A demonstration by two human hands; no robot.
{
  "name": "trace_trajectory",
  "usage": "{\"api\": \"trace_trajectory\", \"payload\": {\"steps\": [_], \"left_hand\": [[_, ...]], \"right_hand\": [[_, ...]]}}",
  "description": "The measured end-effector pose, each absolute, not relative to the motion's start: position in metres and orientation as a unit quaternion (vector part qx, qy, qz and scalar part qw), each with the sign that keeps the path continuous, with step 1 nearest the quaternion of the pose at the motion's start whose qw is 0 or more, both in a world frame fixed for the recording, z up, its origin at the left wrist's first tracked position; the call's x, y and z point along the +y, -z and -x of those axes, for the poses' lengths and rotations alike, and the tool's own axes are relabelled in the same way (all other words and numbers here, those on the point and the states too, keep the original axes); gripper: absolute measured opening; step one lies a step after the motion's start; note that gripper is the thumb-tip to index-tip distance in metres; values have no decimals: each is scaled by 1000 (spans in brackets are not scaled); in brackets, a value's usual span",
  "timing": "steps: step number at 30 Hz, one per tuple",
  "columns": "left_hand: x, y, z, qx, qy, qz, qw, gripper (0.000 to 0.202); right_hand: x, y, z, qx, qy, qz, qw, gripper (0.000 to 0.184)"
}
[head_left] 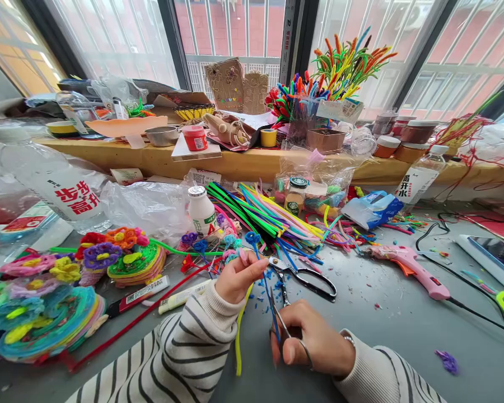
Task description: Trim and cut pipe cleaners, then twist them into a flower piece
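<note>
Pinched in my left hand [241, 274] is a blue pipe cleaner flower [252, 238], its curled head above my fingertips and its long stem [269, 294] hanging down to the right. My right hand [313, 338] grips small metal scissors [282, 320] with fingers in the loops. Their blades point up and lie beside or around the stem; I cannot tell which. Behind them, larger black-handled scissors [315, 282] lie on the table, partly among blue fuzz bits [258, 305]. A yellow-green pipe cleaner [238, 347] lies under my left wrist.
A pile of pipe cleaners [269, 215] lies at the back. Finished fuzzy flowers [103, 254] and coiled discs [46, 336] crowd the left. On the right are a pink glue gun [415, 268] with a cord and a purple scrap [447, 361]. A white bottle [201, 212] stands behind my left hand.
</note>
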State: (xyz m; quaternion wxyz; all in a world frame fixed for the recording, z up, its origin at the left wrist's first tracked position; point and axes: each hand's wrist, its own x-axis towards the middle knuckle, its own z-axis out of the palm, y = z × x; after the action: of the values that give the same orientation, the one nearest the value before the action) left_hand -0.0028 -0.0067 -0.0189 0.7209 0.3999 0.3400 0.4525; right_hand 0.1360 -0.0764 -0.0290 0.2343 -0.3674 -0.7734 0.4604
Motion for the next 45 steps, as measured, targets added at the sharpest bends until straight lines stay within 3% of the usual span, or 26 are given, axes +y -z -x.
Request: {"api": "trace_trajectory", "payload": {"steps": [9, 45], "left_hand": [[-8, 20, 0, 344, -467, -419, 699, 29], [-10, 16, 0, 343, -457, -397, 718, 27]], "right_hand": [[-76, 36, -131, -736, -438, 425, 293, 62], [-77, 36, -136, -750, -449, 400, 276, 64]]}}
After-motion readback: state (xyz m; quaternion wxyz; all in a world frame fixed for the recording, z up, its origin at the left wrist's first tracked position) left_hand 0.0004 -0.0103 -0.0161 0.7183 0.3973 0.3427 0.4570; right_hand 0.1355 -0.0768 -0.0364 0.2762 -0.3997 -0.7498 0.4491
